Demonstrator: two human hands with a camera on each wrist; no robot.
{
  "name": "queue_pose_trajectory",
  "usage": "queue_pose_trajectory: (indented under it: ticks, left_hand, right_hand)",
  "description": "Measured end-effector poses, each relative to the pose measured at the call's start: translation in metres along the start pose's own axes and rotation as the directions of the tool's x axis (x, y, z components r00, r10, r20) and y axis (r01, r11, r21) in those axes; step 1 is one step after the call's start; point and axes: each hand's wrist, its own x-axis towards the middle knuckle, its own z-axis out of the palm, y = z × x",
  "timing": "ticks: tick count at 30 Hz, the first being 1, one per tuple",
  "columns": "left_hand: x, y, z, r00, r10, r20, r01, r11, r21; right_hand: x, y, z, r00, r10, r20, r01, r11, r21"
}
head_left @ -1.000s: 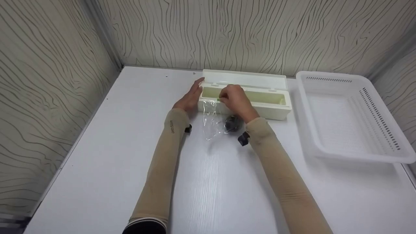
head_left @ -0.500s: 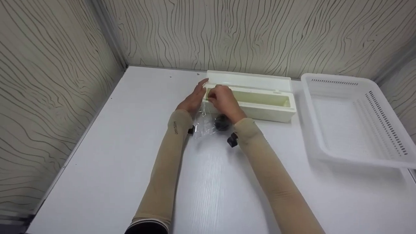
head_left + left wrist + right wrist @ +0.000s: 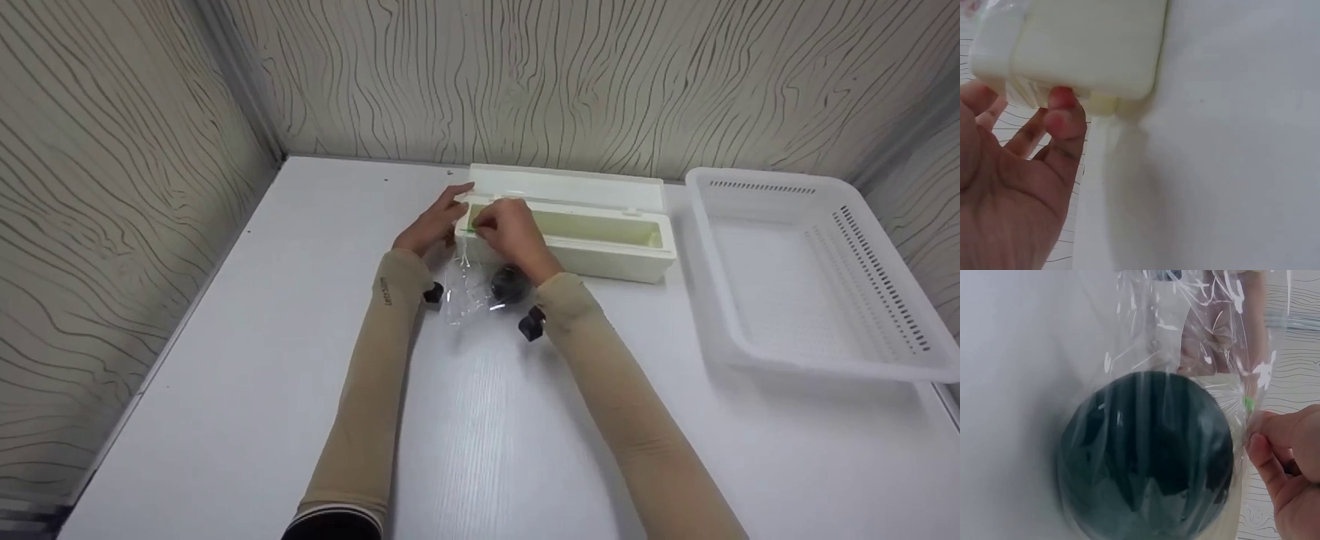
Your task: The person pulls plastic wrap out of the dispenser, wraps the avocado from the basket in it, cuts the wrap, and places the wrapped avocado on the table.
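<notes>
A long white lidded box (image 3: 607, 259) stands with its lid up, and clear plastic film (image 3: 465, 292) hangs over its near side. My left hand (image 3: 429, 225) rests at the box's left end; in the left wrist view its fingertips (image 3: 1064, 112) press against that end. At the left of the front rim, my right hand (image 3: 514, 234) pinches a small green piece (image 3: 469, 229). A dark round object (image 3: 510, 285) is below the right hand. The right wrist view shows this dark object (image 3: 1148, 455) large behind the film, with the right fingertips (image 3: 1261, 444) at the film's edge.
A white plastic basket (image 3: 739, 330) with slotted walls stands on the right side of the white table (image 3: 480, 450). A wood-grain patterned wall (image 3: 570, 82) rises behind the box, and another patterned panel (image 3: 112, 187) closes the left side.
My right hand has slid left along the box's front rim with the green piece. The film and the dark round object have shifted left with it. My left hand stays at the box's end.
</notes>
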Motion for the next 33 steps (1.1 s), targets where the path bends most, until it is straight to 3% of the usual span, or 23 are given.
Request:
queue_pose_trajectory:
  ticks: [4, 12, 17, 33]
  left_hand:
    - [-0.006, 0.018, -0.004, 0.999, -0.017, 0.048, 0.017, 1.0, 0.02]
    - [0.009, 0.005, -0.001, 0.999, 0.006, 0.037, -0.011, 0.992, 0.124]
    - [0.011, 0.003, 0.0, 0.999, 0.015, 0.034, -0.019, 0.99, 0.137]
    - [0.01, -0.005, -0.006, 1.0, 0.007, 0.006, -0.008, 0.988, 0.156]
  right_hand:
    - [0.003, 0.0, 0.001, 1.0, 0.011, -0.013, -0.01, 0.999, 0.031]
    - [0.005, 0.0, 0.005, 0.999, 0.022, -0.025, -0.021, 0.998, 0.062]
    - [0.004, -0.001, 0.004, 1.0, 0.008, -0.011, -0.007, 0.999, 0.045]
    - [-0.008, 0.005, -0.009, 0.99, -0.03, 0.14, 0.012, 0.992, 0.128]
